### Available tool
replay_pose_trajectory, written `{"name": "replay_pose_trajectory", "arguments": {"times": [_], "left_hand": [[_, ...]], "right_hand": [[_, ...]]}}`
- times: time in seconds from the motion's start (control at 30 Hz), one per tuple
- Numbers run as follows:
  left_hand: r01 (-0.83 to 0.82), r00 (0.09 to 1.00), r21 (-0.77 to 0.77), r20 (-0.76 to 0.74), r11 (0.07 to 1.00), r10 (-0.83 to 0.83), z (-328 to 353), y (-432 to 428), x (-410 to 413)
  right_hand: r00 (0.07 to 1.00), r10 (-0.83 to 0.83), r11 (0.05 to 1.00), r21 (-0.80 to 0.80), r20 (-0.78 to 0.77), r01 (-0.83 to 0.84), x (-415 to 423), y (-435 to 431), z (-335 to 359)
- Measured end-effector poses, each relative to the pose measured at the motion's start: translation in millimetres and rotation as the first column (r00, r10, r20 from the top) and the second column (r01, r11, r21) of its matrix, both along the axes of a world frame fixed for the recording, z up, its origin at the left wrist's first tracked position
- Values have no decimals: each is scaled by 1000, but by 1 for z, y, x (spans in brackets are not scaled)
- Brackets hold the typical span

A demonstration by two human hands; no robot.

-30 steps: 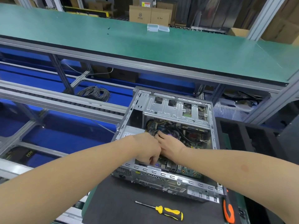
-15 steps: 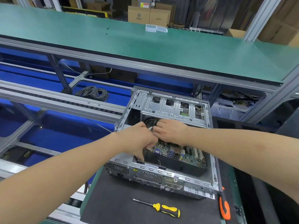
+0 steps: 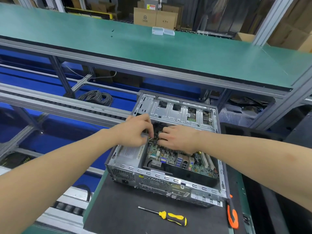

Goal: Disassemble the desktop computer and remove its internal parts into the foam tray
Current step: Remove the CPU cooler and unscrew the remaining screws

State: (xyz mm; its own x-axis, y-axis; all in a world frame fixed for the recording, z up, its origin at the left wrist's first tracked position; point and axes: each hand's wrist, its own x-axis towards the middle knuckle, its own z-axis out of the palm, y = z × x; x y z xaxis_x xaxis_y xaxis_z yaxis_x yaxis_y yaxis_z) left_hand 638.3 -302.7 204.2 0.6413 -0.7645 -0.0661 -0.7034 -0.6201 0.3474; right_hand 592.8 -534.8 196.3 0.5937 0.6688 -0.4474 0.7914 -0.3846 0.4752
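Left hand (image 3: 135, 130): fingers curled, thumb and forefinger pinching a dark cable bundle (image 3: 155, 137) at the inner left of the case, just above the power supply. Right hand (image 3: 177, 137): knuckles up, fingers curled in on the same bundle from the other side, fingertips almost meeting those of the left hand. Desktop computer (image 3: 168, 180): silver case, lying flat with the side panel off, rear ports toward the viewer, set on a dark mat (image 3: 118, 208) at the bench edge. Inside it: green motherboard (image 3: 162, 153) on the floor of the case, partly covered by the right hand; boxed power supply (image 3: 130, 154) in the near-left corner; perforated metal drive cage (image 3: 179, 112) across the far end. Foam tray (image 3: 244, 130): black, just beside the case on its right, largely cut off by the right forearm. On the mat in front of the case: screwdriver (image 3: 168, 217), yellow-and-black handle, lying flat; orange-handled tool (image 3: 233, 215) at the case's near-right corner. Beyond: grey wire coil (image 3: 98, 97) behind the roller conveyor (image 3: 67, 105); green shelf (image 3: 152, 53) overhead; cardboard boxes (image 3: 155, 17) behind it.
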Motion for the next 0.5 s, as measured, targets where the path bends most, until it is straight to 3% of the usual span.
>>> {"name": "replay_pose_trajectory", "arguments": {"times": [0.17,0.27,0.5], "left_hand": [[257,966,164,-20,953,-257,-2,-9,-8],[281,959,240,-97,929,-265,0,-9,-6],[303,950,153,-126,941,-285,2,0,-8]], "right_hand": [[998,-63,998,-9,2,63,1,9,1],[997,-75,997,-12,-38,74,0,13,5],[990,-101,994,29,-99,104,-3,10,19]]}}
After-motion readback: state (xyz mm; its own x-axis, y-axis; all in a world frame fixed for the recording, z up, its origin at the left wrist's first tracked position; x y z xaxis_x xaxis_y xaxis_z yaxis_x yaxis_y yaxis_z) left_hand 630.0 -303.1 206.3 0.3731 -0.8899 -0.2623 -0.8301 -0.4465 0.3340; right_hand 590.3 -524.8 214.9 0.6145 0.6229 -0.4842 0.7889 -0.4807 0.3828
